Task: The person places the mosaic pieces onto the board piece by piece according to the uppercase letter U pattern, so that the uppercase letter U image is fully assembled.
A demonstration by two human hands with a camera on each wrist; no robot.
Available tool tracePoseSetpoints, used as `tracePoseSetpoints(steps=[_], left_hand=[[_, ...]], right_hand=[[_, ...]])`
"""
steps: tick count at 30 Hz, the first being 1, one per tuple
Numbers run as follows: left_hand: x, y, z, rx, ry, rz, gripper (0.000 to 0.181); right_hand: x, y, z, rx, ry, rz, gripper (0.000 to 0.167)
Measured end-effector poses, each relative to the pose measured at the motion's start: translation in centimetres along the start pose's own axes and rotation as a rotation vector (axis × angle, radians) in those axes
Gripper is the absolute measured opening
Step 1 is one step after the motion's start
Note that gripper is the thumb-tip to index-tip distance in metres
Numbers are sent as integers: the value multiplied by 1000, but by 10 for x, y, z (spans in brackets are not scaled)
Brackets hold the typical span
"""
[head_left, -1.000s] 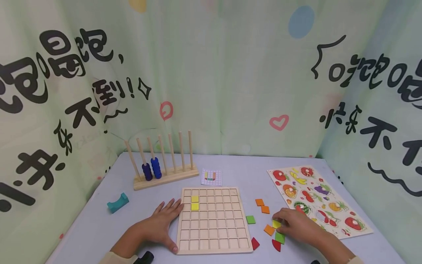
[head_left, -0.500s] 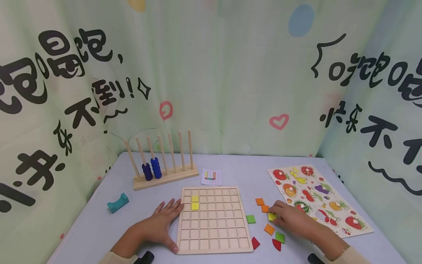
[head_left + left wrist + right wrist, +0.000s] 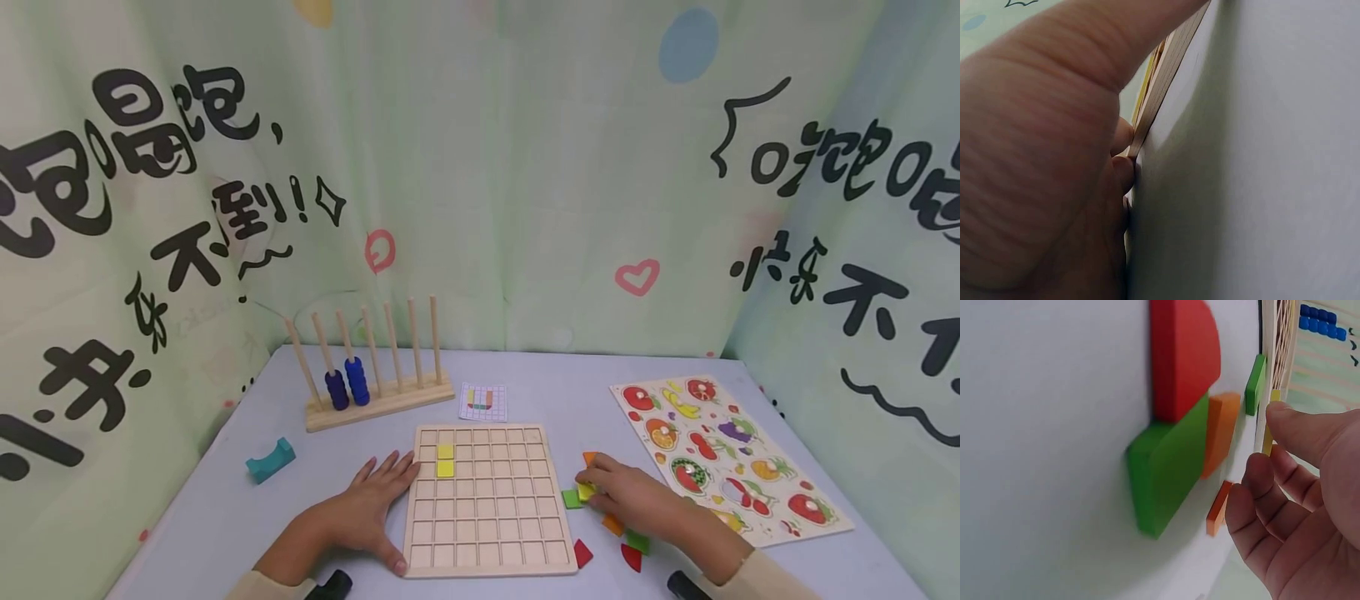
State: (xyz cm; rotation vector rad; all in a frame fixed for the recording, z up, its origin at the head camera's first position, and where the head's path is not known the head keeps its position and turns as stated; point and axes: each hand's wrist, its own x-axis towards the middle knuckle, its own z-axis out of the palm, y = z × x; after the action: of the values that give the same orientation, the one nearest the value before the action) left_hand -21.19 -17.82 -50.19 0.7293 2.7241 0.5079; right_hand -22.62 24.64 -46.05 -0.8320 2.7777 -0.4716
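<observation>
My right hand (image 3: 633, 498) pinches a yellow square tile (image 3: 586, 492) between thumb and fingers. It is raised off the table in the right wrist view, just right of the wooden grid board (image 3: 491, 533). Two yellow tiles (image 3: 446, 460) sit in the board's upper left cells, one above the other. My left hand (image 3: 360, 518) lies with fingers spread, thumb and fingertips touching the board's left edge. Around the right hand lie a green tile (image 3: 572, 500), an orange tile (image 3: 612, 524), another green tile (image 3: 638, 542) and two red wedge pieces (image 3: 582, 553); the hand partly hides some pieces.
A small pattern card (image 3: 482, 402) lies behind the board. A wooden peg stand (image 3: 382, 400) with blue beads on two pegs is at the back left, and a teal curved block (image 3: 271, 461) lies nearer. A fruit puzzle board (image 3: 727, 454) is on the right.
My right hand has moved left with the yellow tile, from beside the fruit board toward the grid board, now over the first green tile. The left hand has not moved.
</observation>
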Motion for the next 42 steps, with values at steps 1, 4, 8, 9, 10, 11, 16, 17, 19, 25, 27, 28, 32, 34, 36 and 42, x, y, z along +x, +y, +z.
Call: tracePoseSetpoints(steps=[1, 4, 8, 9, 10, 11, 16, 17, 19, 25, 27, 28, 32, 34, 36, 42], left_hand=[[0, 0, 0, -2, -1, 1, 139], [1, 0, 0, 4, -6, -6, 139], [0, 1, -1, 7, -9, -14, 139], [0, 1, -1, 6, -8, -11, 139], [0, 1, -1, 5, -7, -7, 139], [0, 1, -1, 3, -5, -1, 138], [-1, 1, -1, 2, 1, 14, 138], [-1, 1, -1, 5, 1, 15, 138], [-1, 1, -1, 7, 1, 15, 138], [-1, 1, -1, 6, -5, 5, 138], [-1, 1, -1, 4, -4, 3, 138], [0, 1, -1, 2, -4, 2, 138], [0, 1, 0, 1, -5, -3, 138], [0, 1, 0, 1, -7, -7, 138], [0, 1, 0, 2, -6, -8, 138], [1, 0, 1, 6, -3, -2, 138]], right_hand=[[2, -2, 1, -8, 1, -10, 29], [6, -7, 3, -34, 13, -54, 29], [12, -14, 6, -41, 25, -93, 29], [14, -16, 7, -38, 26, -100, 29], [15, -17, 8, -36, 29, -111, 29], [16, -19, 8, -36, 31, -118, 29], [21, -26, 11, -3, 37, -156, 30], [22, -27, 12, 4, 35, -158, 31], [24, -29, 13, 17, 34, -165, 31], [32, -36, 16, 24, 22, -170, 32], [34, -39, 16, 34, 15, -175, 32], [35, -40, 16, 37, 14, -182, 32], [39, -45, 15, 39, 16, -217, 31], [41, -47, 16, 30, 16, -224, 31], [44, -49, 16, 24, 11, -220, 32], [50, -54, 20, 31, -3, -204, 32]])
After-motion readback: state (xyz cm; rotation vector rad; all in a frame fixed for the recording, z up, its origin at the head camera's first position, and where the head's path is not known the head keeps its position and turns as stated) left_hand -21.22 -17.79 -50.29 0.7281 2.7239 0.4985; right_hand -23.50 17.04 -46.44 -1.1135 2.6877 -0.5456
